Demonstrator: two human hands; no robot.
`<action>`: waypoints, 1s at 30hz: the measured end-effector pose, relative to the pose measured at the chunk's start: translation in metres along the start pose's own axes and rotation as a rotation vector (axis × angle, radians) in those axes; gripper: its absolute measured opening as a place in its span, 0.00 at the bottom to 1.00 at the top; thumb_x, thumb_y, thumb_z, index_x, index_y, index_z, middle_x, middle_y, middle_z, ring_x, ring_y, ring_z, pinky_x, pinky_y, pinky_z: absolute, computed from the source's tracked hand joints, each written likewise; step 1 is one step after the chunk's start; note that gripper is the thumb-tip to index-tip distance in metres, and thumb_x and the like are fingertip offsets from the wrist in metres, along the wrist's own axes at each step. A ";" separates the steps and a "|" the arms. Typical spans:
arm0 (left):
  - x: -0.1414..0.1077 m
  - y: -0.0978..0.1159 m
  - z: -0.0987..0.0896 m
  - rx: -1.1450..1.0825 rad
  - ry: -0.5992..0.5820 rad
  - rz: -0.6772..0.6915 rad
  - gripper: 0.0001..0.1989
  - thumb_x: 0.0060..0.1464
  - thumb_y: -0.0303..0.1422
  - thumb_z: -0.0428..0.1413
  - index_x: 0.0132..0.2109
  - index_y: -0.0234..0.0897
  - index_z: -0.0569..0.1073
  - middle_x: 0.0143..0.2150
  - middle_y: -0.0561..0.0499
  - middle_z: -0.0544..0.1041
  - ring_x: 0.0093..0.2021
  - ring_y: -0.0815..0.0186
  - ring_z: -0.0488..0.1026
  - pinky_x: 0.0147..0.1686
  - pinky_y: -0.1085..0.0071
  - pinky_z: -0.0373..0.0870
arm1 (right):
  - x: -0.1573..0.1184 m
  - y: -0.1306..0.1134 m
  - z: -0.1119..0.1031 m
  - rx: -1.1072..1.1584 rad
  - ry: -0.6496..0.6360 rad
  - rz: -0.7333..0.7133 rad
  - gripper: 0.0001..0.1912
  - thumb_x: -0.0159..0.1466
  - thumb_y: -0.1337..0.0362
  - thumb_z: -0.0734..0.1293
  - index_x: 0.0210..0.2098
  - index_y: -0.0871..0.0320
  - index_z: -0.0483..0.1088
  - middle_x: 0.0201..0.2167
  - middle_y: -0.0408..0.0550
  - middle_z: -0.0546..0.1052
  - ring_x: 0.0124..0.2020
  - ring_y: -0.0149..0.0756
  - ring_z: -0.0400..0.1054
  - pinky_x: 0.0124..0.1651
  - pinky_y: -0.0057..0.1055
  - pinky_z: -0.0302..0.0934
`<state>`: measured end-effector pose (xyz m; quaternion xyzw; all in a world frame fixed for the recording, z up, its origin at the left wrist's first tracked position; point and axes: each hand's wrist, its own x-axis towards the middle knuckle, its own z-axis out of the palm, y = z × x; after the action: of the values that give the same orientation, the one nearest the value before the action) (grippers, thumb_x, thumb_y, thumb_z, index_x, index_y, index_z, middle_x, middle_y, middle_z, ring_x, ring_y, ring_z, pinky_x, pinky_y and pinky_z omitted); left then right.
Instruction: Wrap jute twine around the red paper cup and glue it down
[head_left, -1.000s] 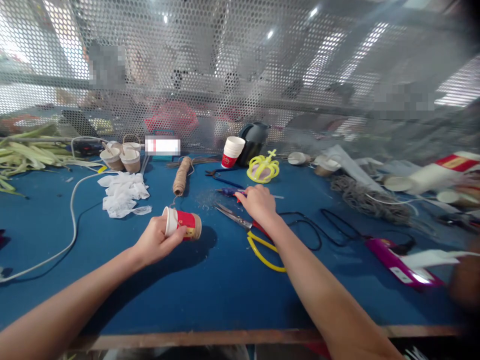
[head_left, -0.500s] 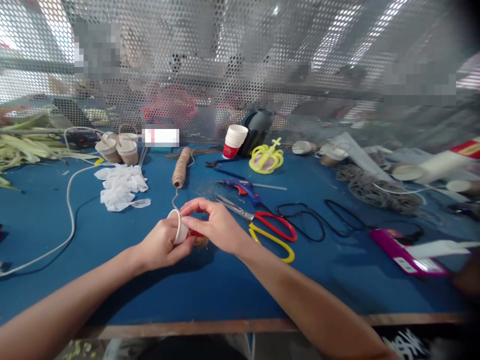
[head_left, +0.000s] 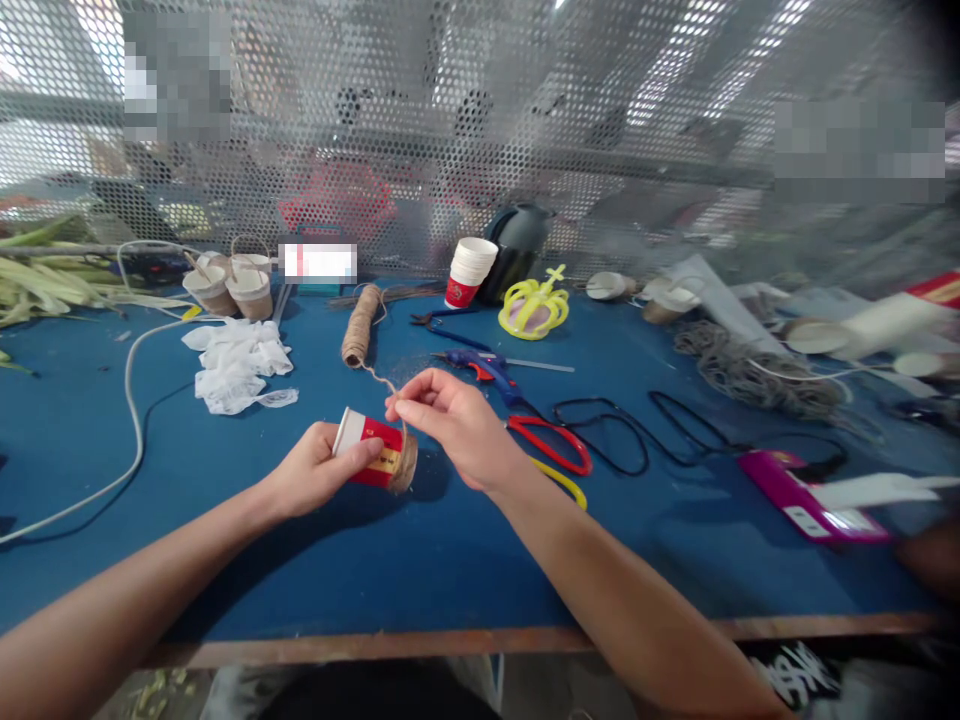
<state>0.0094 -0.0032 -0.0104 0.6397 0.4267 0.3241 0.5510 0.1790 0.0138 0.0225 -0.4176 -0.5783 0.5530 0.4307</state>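
My left hand (head_left: 319, 468) is closed around a red and white paper cup (head_left: 367, 440), held tilted on its side with the rim toward the left. Brown twine is wound around the cup's base end at the right. My right hand (head_left: 450, 415) pinches the twine (head_left: 390, 385) just above that wound end. From the pinch, the strand runs back to a spool of twine (head_left: 361, 325) lying on the table. Scissors with red and yellow handles (head_left: 551, 445) lie beside my right wrist, partly covered by it. A blue glue gun (head_left: 491, 370) rests behind them.
Stacked paper cups (head_left: 471, 270), a dark kettle (head_left: 517, 250) and a yellow crown (head_left: 534, 305) stand at the back. White gloves (head_left: 238, 362) and twine-covered cups (head_left: 249, 292) are on the left. To the right lie grey cord (head_left: 757, 370), a black cable and a purple power strip (head_left: 802, 500).
The cup has turned so its side and twine-wound base show. My right hand has moved up and right off the cup, drawing the strand with it.
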 end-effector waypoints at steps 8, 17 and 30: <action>0.004 0.001 0.000 -0.239 0.030 -0.177 0.18 0.43 0.43 0.56 0.21 0.31 0.69 0.16 0.56 0.64 0.18 0.76 0.54 0.18 0.78 0.50 | 0.002 -0.002 -0.008 0.033 0.076 -0.102 0.07 0.52 0.65 0.69 0.31 0.57 0.70 0.27 0.41 0.75 0.32 0.30 0.71 0.41 0.33 0.63; 0.003 0.003 -0.001 -0.228 0.046 -0.211 0.18 0.44 0.43 0.55 0.20 0.32 0.67 0.15 0.57 0.63 0.16 0.77 0.53 0.17 0.78 0.48 | 0.003 0.003 -0.010 -0.098 0.136 -0.124 0.05 0.53 0.64 0.68 0.30 0.57 0.71 0.28 0.43 0.76 0.33 0.32 0.72 0.42 0.35 0.64; 0.007 0.011 0.001 -0.270 0.107 -0.356 0.14 0.40 0.40 0.55 0.21 0.31 0.69 0.14 0.57 0.65 0.15 0.76 0.55 0.16 0.78 0.49 | -0.004 -0.003 -0.007 -0.123 0.154 -0.190 0.04 0.54 0.64 0.68 0.30 0.56 0.71 0.29 0.43 0.76 0.33 0.32 0.72 0.41 0.34 0.66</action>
<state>0.0151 0.0021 0.0000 0.4568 0.5142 0.3093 0.6567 0.1867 0.0118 0.0258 -0.4277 -0.6133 0.4395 0.4977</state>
